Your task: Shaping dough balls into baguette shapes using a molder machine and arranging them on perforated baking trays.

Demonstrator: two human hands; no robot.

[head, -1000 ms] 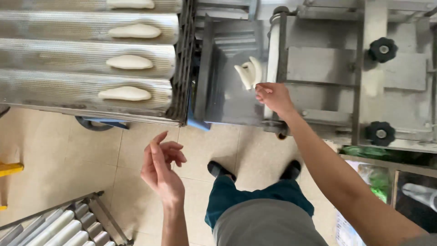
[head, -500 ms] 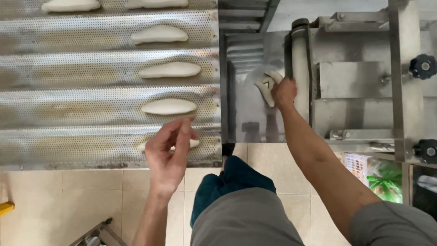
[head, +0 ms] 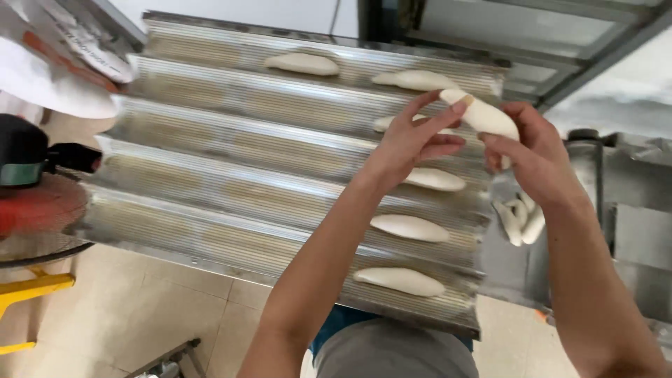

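Nearest: shaped dough pieces [head: 399, 280] in rows on the corrugated baking tray [head: 231, 175]. Above tray's right end, left hand [head: 409, 143] and right hand [head: 535, 157] fingers clamped on one raw dough roll [head: 483, 115], held midair.

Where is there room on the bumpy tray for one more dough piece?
The tray is bare all along its left and middle grooves, from the left edge up to the dough pieces. The right end is crowded: shaped pieces fill each groove there, and the left hand and right hand hold the dough roll above them.
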